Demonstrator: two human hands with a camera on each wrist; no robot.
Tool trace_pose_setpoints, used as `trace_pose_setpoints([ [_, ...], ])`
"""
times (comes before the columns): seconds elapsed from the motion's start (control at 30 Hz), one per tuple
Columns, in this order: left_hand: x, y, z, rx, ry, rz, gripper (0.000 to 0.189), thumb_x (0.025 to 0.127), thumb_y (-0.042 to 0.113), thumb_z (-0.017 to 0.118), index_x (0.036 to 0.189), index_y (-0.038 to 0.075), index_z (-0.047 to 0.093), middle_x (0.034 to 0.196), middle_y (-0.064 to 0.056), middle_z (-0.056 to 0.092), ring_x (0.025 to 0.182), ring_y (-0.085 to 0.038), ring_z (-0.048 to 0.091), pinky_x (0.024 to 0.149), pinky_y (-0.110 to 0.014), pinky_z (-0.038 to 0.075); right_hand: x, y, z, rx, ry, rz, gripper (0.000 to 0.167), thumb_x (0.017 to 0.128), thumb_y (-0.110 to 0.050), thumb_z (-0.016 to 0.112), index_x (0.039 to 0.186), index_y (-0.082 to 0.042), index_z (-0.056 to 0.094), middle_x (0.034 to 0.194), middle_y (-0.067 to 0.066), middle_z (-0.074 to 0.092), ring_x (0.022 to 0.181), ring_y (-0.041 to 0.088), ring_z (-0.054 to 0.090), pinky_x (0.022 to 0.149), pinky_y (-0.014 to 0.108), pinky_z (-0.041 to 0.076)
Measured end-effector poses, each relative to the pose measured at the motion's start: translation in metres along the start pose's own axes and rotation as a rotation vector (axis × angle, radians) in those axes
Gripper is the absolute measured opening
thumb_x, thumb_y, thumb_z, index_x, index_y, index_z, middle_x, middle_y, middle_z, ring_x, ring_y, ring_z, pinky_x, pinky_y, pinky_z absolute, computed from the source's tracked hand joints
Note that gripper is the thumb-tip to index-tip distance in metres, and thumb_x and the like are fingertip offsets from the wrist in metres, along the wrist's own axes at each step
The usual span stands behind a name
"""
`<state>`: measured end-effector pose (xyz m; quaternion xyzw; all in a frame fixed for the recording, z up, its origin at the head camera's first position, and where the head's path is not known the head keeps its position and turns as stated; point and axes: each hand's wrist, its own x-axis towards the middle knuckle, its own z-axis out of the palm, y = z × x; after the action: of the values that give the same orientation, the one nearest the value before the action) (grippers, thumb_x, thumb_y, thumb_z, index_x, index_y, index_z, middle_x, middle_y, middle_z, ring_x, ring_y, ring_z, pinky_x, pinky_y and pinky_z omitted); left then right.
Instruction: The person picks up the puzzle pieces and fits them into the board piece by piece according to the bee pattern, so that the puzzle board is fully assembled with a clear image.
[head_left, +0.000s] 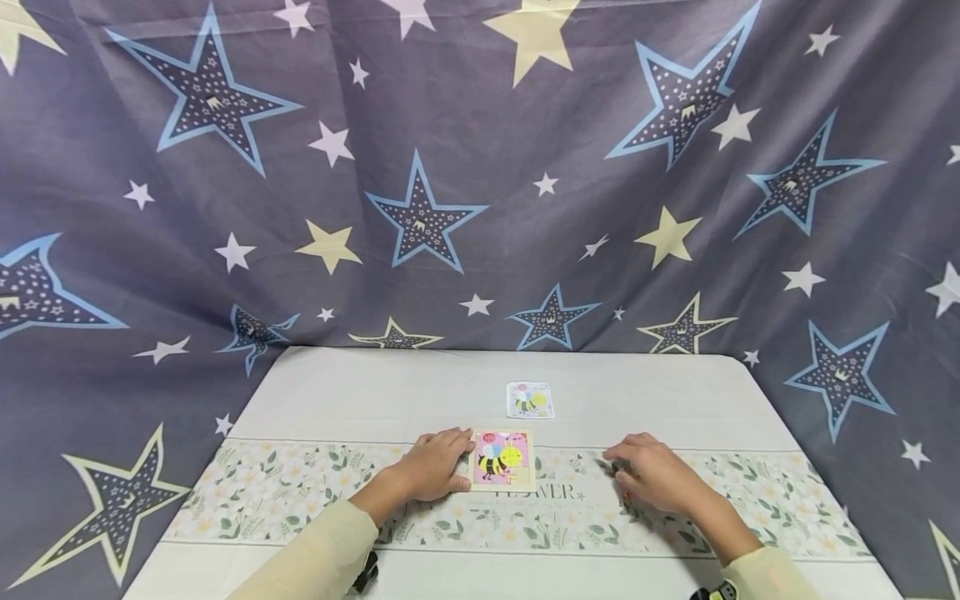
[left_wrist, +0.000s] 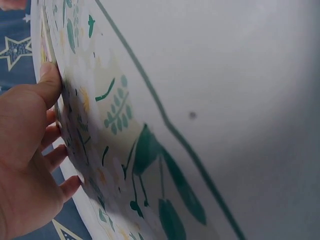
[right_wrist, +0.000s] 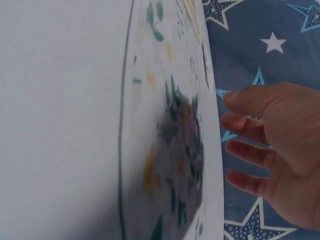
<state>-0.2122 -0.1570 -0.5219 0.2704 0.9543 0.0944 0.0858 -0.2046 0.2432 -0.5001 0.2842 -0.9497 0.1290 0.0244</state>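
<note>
A square wooden bee puzzle (head_left: 502,460) with a pale frame and pink background lies on the table, pieces fitted in its frame. My left hand (head_left: 433,465) rests at its left side, with the index finger by the upper corner and the thumb by the lower one. In the left wrist view, the thumb (left_wrist: 50,82) touches the board's edge while the other fingers spread along the cloth. Off to the right, my right hand (head_left: 654,472) hovers over the table with relaxed, slightly bent fingers and holds nothing. A small reddish patch (right_wrist: 188,119) shows in its shadow.
Behind the puzzle lies a small bee picture card (head_left: 529,401) with a white border. The table (head_left: 390,387) is covered in white, with a flowered band (head_left: 300,483) across it. A star-patterned curtain (head_left: 480,167) closes off the back and sides.
</note>
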Motion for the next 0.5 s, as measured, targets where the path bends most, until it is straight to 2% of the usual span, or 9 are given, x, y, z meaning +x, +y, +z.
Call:
trace_pose_setpoints([
  [0.17,0.000,-0.002,0.002,-0.002,0.003,0.005,0.068,0.094,0.051,0.066,0.148,0.012,0.050,0.162,-0.012,0.041,0.150,-0.032,0.039,0.117,-0.057,0.037,-0.006,0.008,0.001,-0.008,-0.001,-0.036,0.027,0.087,-0.008,0.076,0.113,-0.016,0.076,0.103,-0.004,0.072,0.101,0.021,0.067,0.090,0.044,0.058],
  [0.3,0.001,-0.002,0.002,0.003,0.004,0.005,0.068,0.094,0.052,0.065,0.148,0.013,0.050,0.162,-0.011,0.041,0.150,-0.032,0.039,0.117,-0.057,0.037,-0.009,0.011,0.001,0.008,-0.005,-0.079,0.032,0.086,0.002,0.071,0.110,-0.019,0.077,0.097,-0.007,0.071,0.095,0.017,0.067,0.084,0.039,0.058],
  [0.5,0.002,-0.002,0.001,0.009,-0.003,0.000,0.069,0.094,0.053,0.065,0.148,0.013,0.050,0.162,-0.011,0.040,0.151,-0.032,0.038,0.117,-0.057,0.037,-0.013,0.017,0.004,0.063,-0.037,-0.147,0.039,0.082,0.007,0.073,0.105,-0.024,0.079,0.097,-0.010,0.072,0.092,0.013,0.065,0.085,0.039,0.057],
])
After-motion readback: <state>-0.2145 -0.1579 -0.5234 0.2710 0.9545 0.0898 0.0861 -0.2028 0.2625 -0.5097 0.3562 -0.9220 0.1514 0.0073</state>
